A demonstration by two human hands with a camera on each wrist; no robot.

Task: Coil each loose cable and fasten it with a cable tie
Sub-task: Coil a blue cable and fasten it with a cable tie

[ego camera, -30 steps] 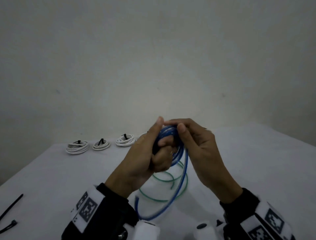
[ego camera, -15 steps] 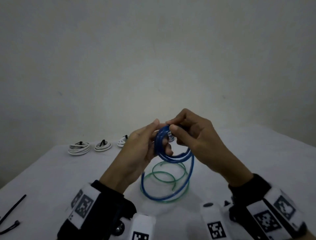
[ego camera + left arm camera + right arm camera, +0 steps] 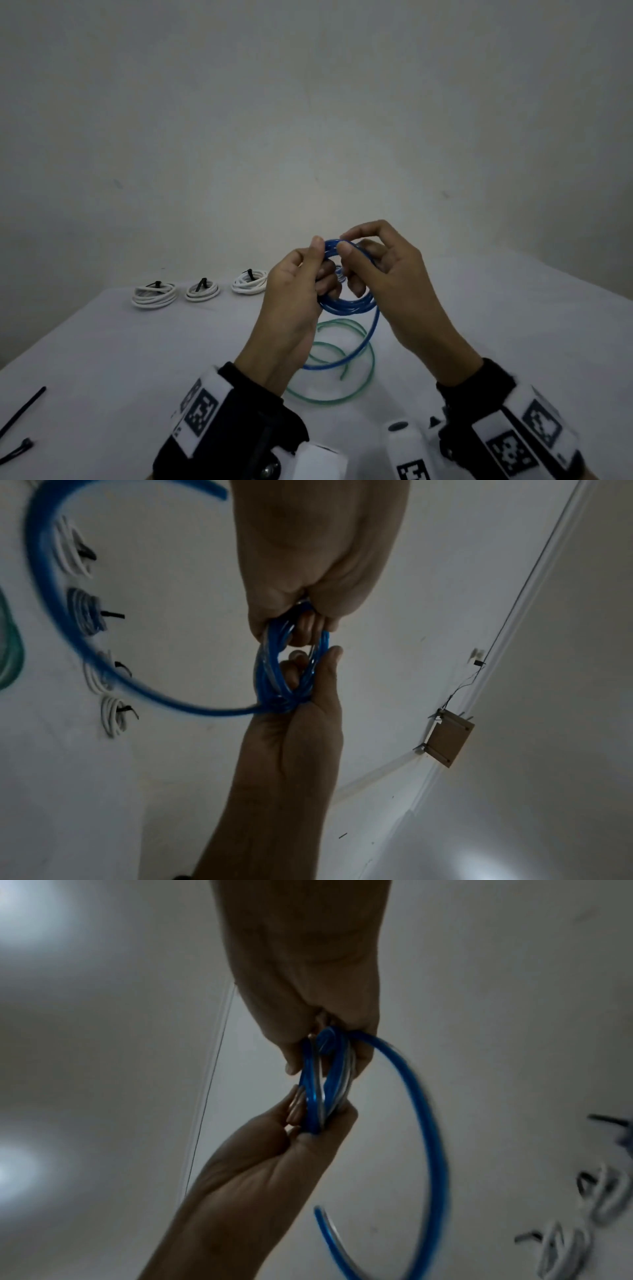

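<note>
Both hands hold a blue cable above the white table, wound into a small coil of several turns. My left hand grips the coil's left side, thumb on top. At the top of the coil my right hand pinches the turns between thumb and forefinger. One loose blue loop hangs from the coil toward the table. The left wrist view shows the coil held between the left hand and the right hand above it. In the right wrist view the right hand pinches the same coil.
A loose green cable lies in open curls on the table under the hands. Three white coiled cables with black ties sit in a row at the back left. Two black cable ties lie at the left edge.
The hanging blue loop has grown shorter as more cable went onto the coil. Both hands have risen a little and the right hand's pinch moved to the coil's top.
</note>
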